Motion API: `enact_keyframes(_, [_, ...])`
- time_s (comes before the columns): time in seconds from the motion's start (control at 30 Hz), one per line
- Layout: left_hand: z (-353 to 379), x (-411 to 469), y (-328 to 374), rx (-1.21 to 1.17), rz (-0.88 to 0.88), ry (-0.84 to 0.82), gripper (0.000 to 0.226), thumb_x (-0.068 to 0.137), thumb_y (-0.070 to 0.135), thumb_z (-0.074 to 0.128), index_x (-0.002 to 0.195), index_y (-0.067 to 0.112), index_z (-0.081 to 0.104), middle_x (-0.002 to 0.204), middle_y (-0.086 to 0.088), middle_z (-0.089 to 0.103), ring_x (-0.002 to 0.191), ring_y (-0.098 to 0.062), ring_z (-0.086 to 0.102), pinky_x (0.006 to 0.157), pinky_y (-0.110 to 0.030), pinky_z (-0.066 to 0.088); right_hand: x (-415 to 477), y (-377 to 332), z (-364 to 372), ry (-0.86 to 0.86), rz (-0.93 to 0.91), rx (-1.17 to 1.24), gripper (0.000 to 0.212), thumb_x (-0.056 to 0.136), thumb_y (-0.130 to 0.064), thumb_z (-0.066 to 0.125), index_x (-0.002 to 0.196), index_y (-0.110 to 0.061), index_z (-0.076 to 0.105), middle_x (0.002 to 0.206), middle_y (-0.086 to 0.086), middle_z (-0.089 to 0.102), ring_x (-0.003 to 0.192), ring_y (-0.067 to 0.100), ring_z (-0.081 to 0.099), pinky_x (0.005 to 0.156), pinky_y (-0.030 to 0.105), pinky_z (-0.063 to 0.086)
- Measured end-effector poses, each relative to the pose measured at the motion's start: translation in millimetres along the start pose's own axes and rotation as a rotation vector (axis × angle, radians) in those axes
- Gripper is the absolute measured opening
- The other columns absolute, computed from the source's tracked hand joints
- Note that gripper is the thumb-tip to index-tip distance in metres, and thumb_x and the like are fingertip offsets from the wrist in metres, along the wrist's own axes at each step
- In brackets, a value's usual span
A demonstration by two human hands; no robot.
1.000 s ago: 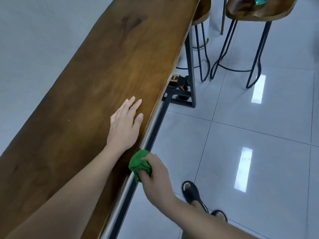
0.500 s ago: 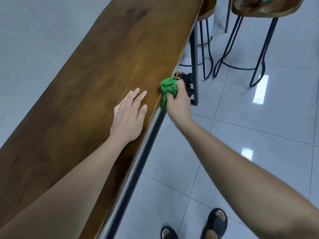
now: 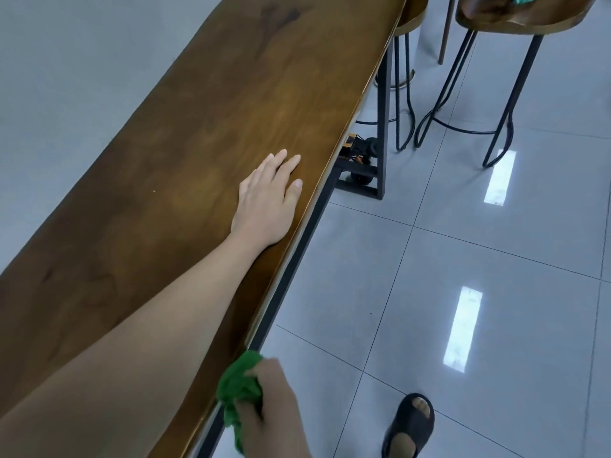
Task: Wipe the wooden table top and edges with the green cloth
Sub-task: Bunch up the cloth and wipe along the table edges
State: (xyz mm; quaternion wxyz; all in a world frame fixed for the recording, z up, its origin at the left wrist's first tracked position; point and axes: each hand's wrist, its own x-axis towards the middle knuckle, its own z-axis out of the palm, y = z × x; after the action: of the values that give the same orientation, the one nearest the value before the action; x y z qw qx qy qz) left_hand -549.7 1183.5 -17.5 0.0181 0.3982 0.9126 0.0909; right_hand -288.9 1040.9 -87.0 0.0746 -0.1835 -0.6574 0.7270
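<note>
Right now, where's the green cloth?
In the head view, the green cloth is bunched in the right hand at the bottom centre, pressed against the table's near long edge, beside the left forearm.

Café, bar or break-room type space, can't tell which. Long narrow wooden counter (image 3: pixel 231 133) on black metal frame (image 3: pixel 383 104), set against plain grey wall (image 3: pixel 66 61). Bar stools (image 3: pixel 515 14) with wooden seats and thin black wire legs just beside it. Glossy grey tile floor (image 3: pixel 463 259) reflecting strip ceiling lights.
</note>
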Motion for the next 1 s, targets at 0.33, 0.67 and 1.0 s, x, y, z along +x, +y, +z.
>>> enact_keyframes(0.33, [-23.3,-20.2,-18.4,-0.286,0.0,0.016,0.05,0.115,0.038,0.052,0.164,0.029,0.047,0.174,0.005,0.04,0.163,-0.016,0.03,0.134,-0.045,0.029,187.6,-83.1,-164.9,0.432,-0.082,-0.166,0.032,0.103,0.009,0.048,0.112,-0.022,0.05,0.094,-0.01,0.064,0.074,-0.004,0.065,0.071,0.029,0.06])
enact_keyframes(0.67, [-53.6,-236.4,-104.6,-0.173,-0.153,-0.034,0.054,0.111,0.048,0.056,0.163,0.037,0.045,0.171,0.014,0.041,0.159,-0.01,0.037,0.132,-0.052,0.033,215.6,-79.1,-159.7,0.588,0.06,-0.218,0.029,0.104,-0.008,0.044,0.126,-0.027,0.049,0.104,-0.005,0.062,0.098,0.023,0.064,0.092,0.055,0.06])
enact_keyframes(1.0, [-45.1,-407.7,-153.7,-0.082,-0.115,-0.061,0.064,0.11,0.068,0.029,0.169,0.043,0.034,0.179,0.018,0.024,0.167,-0.007,0.017,0.134,-0.044,0.017,103.8,-52.6,-49.8,0.599,0.032,-0.167,0.028,0.103,-0.01,0.046,0.126,-0.024,0.05,0.111,-0.002,0.062,0.105,0.024,0.064,0.102,0.06,0.06])
